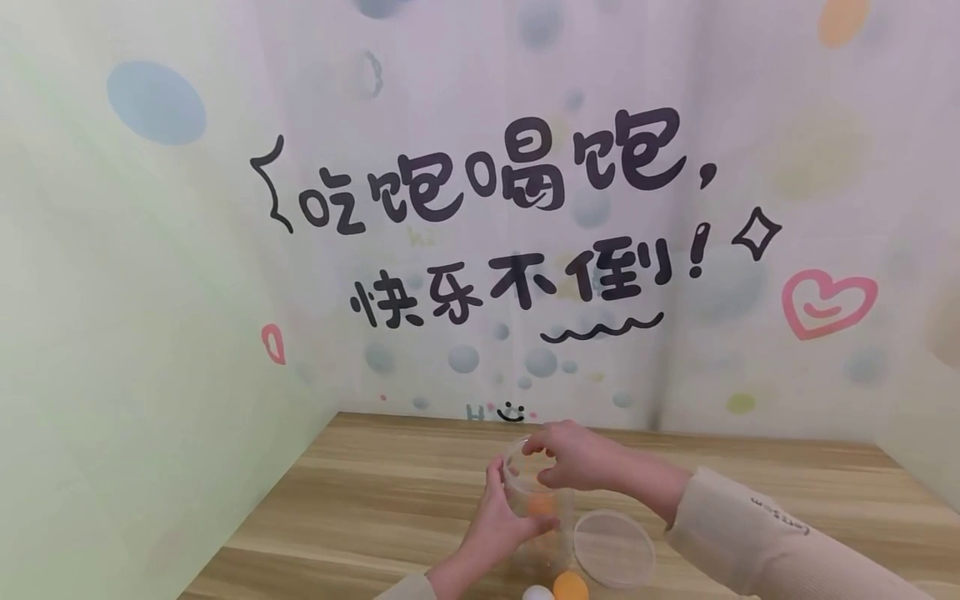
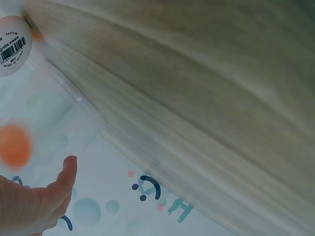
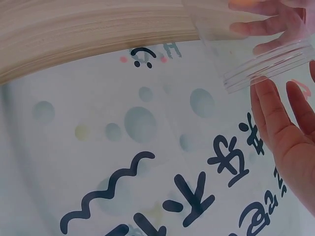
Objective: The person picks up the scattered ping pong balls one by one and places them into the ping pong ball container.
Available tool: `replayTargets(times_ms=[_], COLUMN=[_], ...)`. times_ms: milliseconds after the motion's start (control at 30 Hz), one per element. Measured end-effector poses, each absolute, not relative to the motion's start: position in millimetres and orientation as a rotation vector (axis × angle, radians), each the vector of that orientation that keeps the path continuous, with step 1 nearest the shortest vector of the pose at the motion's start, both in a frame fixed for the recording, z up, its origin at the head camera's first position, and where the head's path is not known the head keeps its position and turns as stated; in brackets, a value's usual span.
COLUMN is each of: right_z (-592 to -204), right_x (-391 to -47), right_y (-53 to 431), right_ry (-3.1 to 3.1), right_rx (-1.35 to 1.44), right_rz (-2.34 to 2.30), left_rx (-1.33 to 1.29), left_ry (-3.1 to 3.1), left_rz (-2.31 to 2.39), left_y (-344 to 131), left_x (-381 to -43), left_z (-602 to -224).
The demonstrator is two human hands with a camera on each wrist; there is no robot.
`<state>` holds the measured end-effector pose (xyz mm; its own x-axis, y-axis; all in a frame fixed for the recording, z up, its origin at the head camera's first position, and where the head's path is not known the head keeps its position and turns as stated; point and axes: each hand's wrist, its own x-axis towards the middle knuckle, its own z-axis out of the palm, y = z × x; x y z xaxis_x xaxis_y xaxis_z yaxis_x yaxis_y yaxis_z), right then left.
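Observation:
A clear plastic jar (image 1: 525, 542) stands on the table, and my left hand (image 1: 495, 527) grips it round the side, thumb in front. Over the mouth of the jar is my right hand (image 1: 573, 456), its fingers bent loosely at the rim; the right wrist view shows nothing held in them. Inside the jar, an orange ball (image 1: 542, 504) shows through the wall. In the left wrist view an orange ball (image 2: 15, 146) is blurred. A clear round lid (image 1: 615, 548) lies right of the jar. Near me sit an orange ball (image 1: 571, 586) and a white ball (image 1: 538, 592).
The wood-grain table (image 1: 360, 500) ends at a pale printed backdrop (image 1: 465, 67) with dark lettering. Another pale wall (image 1: 135, 333) rises along the left side of the table. The bottom of the head view cuts off the nearest balls.

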<state>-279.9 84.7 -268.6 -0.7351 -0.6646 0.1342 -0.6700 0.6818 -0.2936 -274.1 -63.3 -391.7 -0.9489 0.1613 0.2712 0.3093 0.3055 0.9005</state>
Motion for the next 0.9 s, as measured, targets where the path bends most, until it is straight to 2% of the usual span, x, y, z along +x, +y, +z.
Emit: replayTargets(times_ms=[533,900], right_z=[-267,-277], right_x=[-275,-254], right_y=[102,126], right_ry=[-2.803,-2.712], right_rx=[1.145,1.151], right_rz=[0.511,0.706], left_rx=[-0.406,-0.387], left_ry=[-2.455,-2.443], left_rz=[-1.705,-1.661], left_y=[-62,-60], left_x=[-276,-277], left_z=[-390,-392])
